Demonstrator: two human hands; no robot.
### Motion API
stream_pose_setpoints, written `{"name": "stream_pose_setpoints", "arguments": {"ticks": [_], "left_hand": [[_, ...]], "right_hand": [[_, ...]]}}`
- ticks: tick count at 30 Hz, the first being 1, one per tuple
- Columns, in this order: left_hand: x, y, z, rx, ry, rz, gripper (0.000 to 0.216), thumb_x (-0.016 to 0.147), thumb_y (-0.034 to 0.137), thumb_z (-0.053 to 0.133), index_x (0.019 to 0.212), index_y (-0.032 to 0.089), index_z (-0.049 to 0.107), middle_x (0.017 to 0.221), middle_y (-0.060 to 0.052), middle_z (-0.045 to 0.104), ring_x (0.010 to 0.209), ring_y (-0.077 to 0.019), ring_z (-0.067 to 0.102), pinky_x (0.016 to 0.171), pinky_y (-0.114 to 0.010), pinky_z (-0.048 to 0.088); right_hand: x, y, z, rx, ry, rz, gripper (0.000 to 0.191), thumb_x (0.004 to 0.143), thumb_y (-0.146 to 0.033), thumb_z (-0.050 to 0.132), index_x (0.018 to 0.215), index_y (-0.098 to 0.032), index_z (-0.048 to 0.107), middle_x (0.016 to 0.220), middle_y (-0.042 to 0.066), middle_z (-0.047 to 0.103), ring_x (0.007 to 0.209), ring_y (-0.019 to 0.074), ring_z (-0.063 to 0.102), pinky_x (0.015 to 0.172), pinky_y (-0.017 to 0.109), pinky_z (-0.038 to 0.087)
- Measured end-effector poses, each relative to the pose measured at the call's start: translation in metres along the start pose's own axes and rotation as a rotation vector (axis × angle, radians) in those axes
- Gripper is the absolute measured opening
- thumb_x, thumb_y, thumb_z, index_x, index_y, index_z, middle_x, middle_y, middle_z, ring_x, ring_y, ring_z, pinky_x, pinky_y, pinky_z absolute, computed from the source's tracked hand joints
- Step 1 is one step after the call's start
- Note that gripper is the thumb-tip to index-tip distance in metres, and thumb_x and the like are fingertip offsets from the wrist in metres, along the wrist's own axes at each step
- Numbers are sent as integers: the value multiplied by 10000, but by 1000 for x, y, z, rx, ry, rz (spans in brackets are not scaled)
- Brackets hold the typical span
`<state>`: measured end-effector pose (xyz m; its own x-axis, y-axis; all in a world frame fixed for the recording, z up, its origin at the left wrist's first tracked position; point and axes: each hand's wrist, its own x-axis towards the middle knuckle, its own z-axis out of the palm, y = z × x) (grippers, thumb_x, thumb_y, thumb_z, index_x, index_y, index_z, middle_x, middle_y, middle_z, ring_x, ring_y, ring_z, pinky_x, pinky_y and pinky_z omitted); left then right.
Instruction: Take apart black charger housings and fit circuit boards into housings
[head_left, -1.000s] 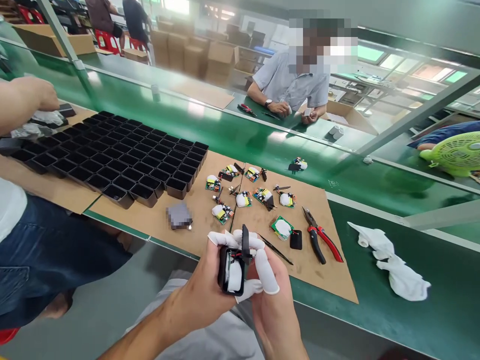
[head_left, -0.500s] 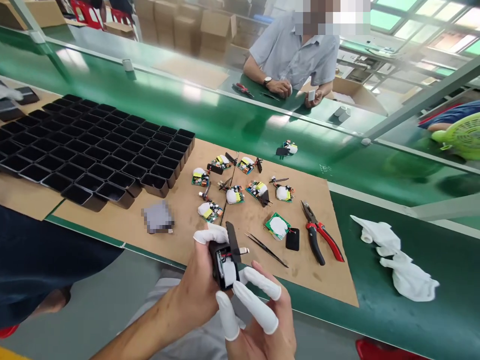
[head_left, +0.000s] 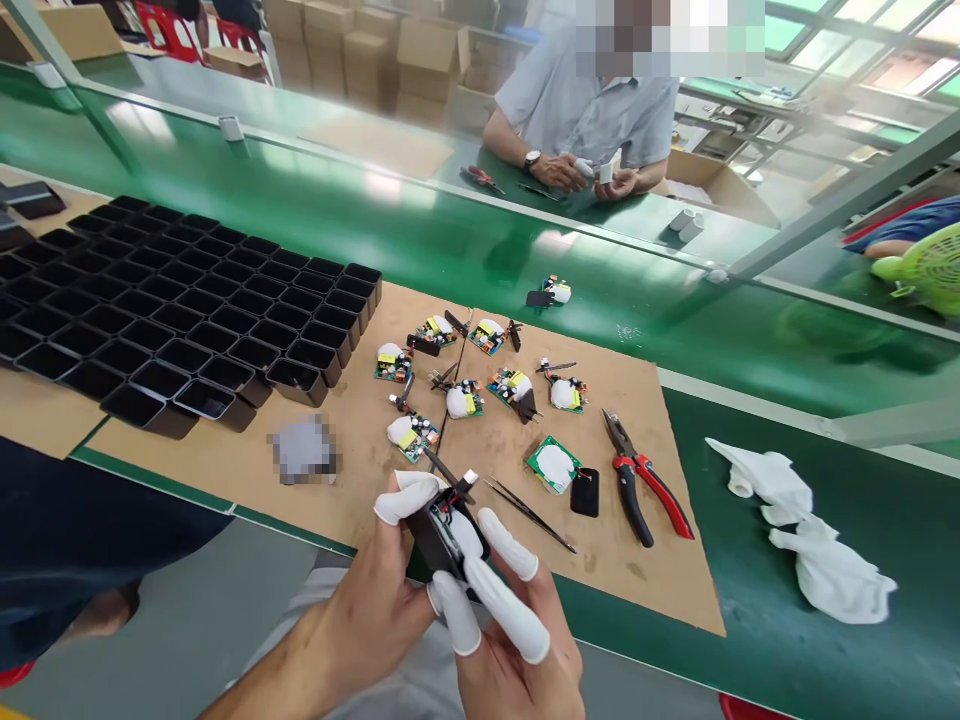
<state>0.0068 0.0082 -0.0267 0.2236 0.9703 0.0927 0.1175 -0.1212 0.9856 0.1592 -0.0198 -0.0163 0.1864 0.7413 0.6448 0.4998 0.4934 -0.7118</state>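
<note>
My left hand (head_left: 386, 580) grips a small black plastic case (head_left: 431, 540) over the table's front edge. Seated in the case is a circuit board with a white putty-like lump (head_left: 466, 535). Wires and a black end plate (head_left: 446, 468) with a white-tipped connector (head_left: 470, 478) stick out of its open end. My right hand (head_left: 517, 620), with white finger cots on its fingertips, closes on the case's near right side. Just beyond the hands lie black tweezers (head_left: 532, 515) and a green circuit board (head_left: 555, 464) wired to a black plate (head_left: 585, 492).
Rows of open black cases (head_left: 187, 320) fill the left. Several circuit boards (head_left: 465, 400) lie on the cardboard (head_left: 637, 580). Red-and-black pliers (head_left: 636, 480) and white gloves (head_left: 832, 570) are to the right. Across the bench, a co-worker (head_left: 592, 120) handles a white piece (head_left: 606, 173).
The black case has tilted over, and its end plate now leans to the left. My right fingers have moved in from beside the case onto it. The co-worker's hands have come closer together.
</note>
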Motion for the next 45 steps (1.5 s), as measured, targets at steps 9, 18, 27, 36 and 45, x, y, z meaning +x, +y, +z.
{"name": "stream_pose_setpoints", "arguments": {"ticks": [9, 18, 27, 36, 45], "left_hand": [[4, 11, -6, -44, 128, 91, 765, 939, 311, 926, 1590, 327, 525, 1544, -123, 640, 1443, -346, 646, 1247, -507, 534], [21, 38, 1, -551, 35, -231, 629, 979, 569, 882, 1489, 270, 666, 1515, -123, 726, 1437, -350, 662, 1220, -464, 563], [22, 40, 12, -655, 133, -319, 686, 870, 638, 958, 1356, 224, 707, 1372, -139, 805, 1301, -341, 765, 1121, -438, 648], [-6, 15, -26, 79, 98, 47, 746, 959, 275, 882, 1620, 344, 544, 1592, -118, 689, 1444, -323, 722, 1218, -448, 623], [3, -21, -27, 382, 131, 147, 610, 962, 240, 817, 1552, 251, 660, 1483, -187, 753, 1411, -397, 739, 1191, -560, 631]], "right_hand": [[13, -5, 17, 466, 293, 690, 199, 871, -305, 1007, 1037, -294, 898, 1072, 27, 911, 892, 203, 886, 820, 298, 750], [8, -24, 32, 1088, 405, 1373, 317, 838, -488, 1012, 1079, -310, 907, 1151, 18, 901, 1044, 178, 854, 846, 249, 728], [7, -28, 39, 986, 370, 1355, 396, 890, -612, 931, 1112, -287, 891, 1173, 58, 892, 1183, 224, 845, 967, 309, 724], [-8, -6, 32, 441, 437, 779, 436, 713, -347, 1100, 1036, -258, 821, 922, 28, 866, 856, 198, 859, 879, 294, 709], [-20, 0, 34, 270, 234, 669, 511, 741, -467, 1061, 1142, -246, 834, 1127, 112, 870, 1048, 285, 843, 961, 355, 694]]}}
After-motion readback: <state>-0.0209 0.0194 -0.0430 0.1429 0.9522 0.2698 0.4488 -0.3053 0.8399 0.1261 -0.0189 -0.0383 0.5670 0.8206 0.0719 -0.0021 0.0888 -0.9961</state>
